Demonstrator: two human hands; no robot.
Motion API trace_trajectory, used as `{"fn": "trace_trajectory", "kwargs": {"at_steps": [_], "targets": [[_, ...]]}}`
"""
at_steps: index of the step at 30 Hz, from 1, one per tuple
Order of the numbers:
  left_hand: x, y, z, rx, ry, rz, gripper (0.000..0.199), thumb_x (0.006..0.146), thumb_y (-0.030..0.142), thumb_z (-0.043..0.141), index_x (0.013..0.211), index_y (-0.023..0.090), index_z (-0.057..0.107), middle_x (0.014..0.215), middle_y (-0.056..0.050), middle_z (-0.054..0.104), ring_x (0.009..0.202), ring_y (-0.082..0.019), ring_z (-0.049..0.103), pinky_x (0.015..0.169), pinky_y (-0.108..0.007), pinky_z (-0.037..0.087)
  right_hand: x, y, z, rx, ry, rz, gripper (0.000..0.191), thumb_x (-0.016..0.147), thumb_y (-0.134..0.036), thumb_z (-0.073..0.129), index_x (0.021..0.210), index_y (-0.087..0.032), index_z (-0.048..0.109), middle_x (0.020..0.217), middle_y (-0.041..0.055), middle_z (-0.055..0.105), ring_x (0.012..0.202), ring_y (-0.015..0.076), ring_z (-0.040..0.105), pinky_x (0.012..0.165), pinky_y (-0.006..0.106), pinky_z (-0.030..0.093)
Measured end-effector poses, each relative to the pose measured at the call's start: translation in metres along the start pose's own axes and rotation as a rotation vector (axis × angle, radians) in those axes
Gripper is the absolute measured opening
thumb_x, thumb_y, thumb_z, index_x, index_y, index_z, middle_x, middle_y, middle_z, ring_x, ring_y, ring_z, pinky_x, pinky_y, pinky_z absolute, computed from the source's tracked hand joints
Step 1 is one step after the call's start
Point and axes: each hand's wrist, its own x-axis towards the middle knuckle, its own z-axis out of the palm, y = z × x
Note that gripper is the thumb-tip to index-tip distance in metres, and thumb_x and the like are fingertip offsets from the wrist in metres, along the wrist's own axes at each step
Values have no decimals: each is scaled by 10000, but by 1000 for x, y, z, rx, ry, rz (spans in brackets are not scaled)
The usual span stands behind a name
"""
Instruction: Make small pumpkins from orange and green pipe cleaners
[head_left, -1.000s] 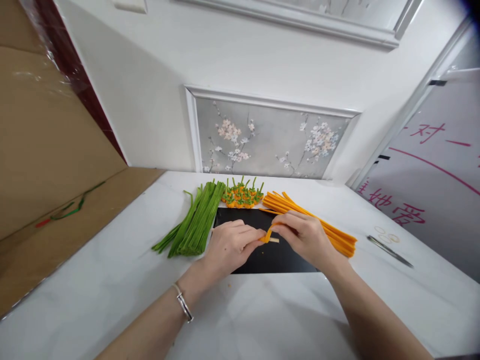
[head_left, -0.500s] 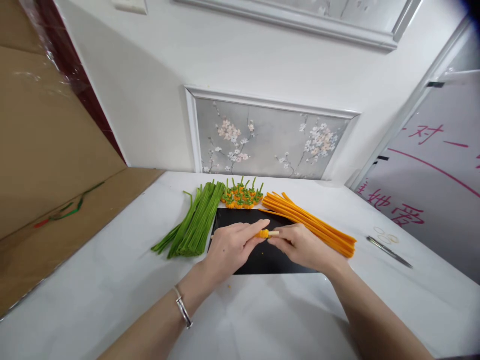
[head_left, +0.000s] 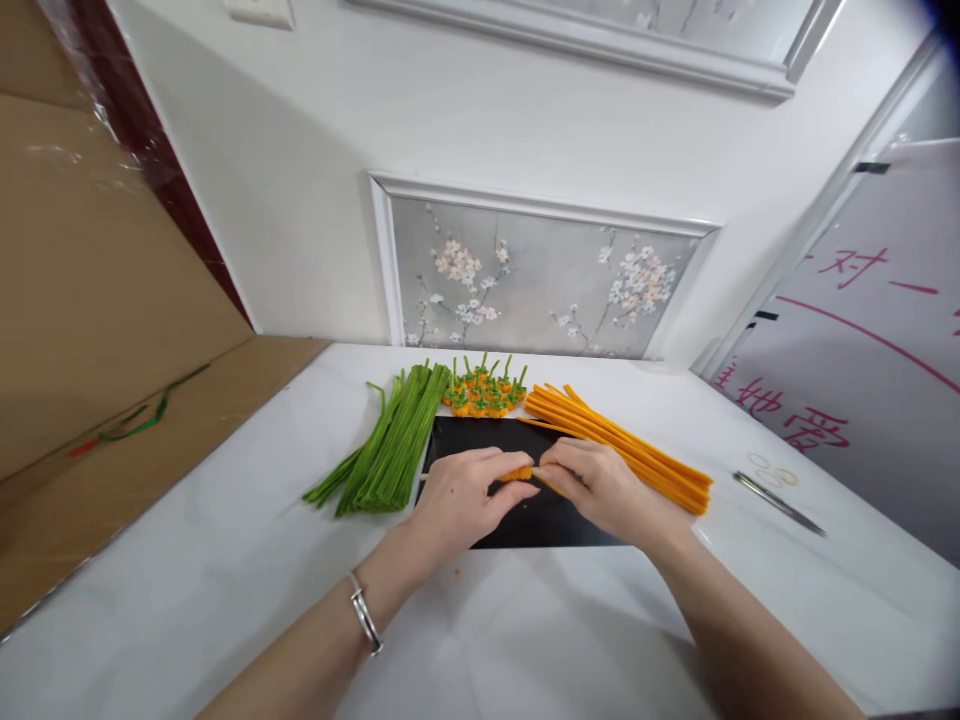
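Between my hands a thin pale stick lies sideways, with an orange pipe cleaner [head_left: 516, 474] coiled round it. My left hand [head_left: 469, 495] pinches the coil between thumb and fingers; the stick's left end pokes out behind that hand. My right hand [head_left: 592, 480] is closed at the stick's right end, and a loose length of orange pipe cleaner shows under its fingers. Both hands are over a black mat [head_left: 487, 432]. Behind them stand several small orange pieces with green stems [head_left: 484, 388].
Green pipe cleaners [head_left: 397, 440] lie in a bundle at the left, orange pipe cleaners [head_left: 622, 440] at the right. Tweezers [head_left: 780, 503] and several thin rings [head_left: 772, 472] are on the white table [head_left: 540, 630] farther right. A cardboard box [head_left: 90, 300] borders the left side.
My left thumb has dropped away from the fingers, baring more of the coil. My right hand has turned slightly, and a loose orange length now shows beneath it.
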Motion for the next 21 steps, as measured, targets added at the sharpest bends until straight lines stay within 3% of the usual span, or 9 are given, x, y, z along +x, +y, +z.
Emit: {"fn": "trace_trajectory", "kwargs": {"at_steps": [9,21], "targets": [[1,0,-3,-29,-100,-60,142,884,172,561,861,237,685,744,42,641,679,-112,580,601,-219,359,-3,-1,6,-41,113,-119,208,968,-268,511,819,-191,633,766,28,634,686,145,572,660,259,409],[3,2,-17,-102,-260,-12,221,940,277,473,738,208,533,623,55,489,562,-111,407,541,-232,258,-4,-3,4,-49,146,-188,219,969,-270,510,812,-185,636,753,31,646,674,147,572,653,276,407]]}}
